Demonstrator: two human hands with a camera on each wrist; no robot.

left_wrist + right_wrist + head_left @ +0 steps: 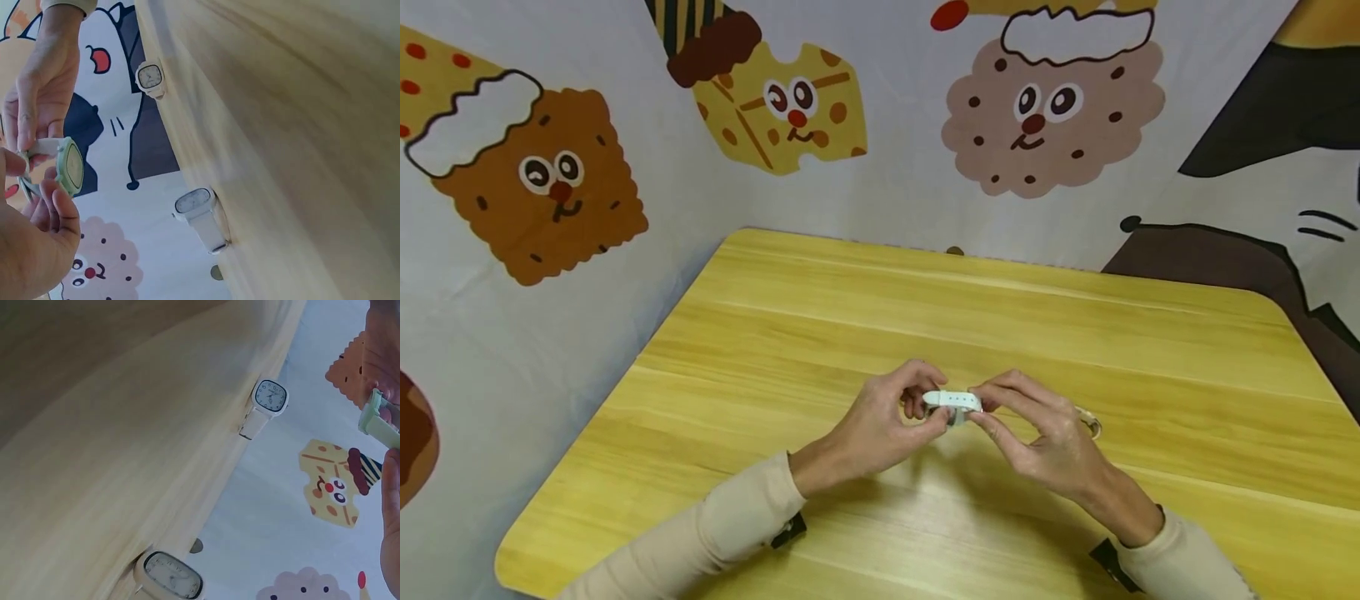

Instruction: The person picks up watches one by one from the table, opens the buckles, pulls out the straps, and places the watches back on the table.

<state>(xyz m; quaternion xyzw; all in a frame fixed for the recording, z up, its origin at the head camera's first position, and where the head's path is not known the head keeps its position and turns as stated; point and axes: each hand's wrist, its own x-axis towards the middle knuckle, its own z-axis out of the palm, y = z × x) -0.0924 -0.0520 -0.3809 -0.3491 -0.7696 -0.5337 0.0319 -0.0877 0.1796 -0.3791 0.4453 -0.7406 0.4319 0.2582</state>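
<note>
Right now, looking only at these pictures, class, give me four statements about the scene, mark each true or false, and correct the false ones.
1. The left hand and right hand both hold the pale green watch. True.
2. The other two watches are stacked together. False: the white watch and beige watch sit apart.
3. The table has a wood-grain surface. True.
4. The sleeves are black. False: the sleeves are beige.

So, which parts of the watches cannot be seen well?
Green watch, left wrist view: dial markings too blurred.
Green watch, right wrist view: cut off by the right edge.
Beige watch, right wrist view: cut off by the bottom edge.
Beige watch, head view: mostly behind the right hand.
</note>
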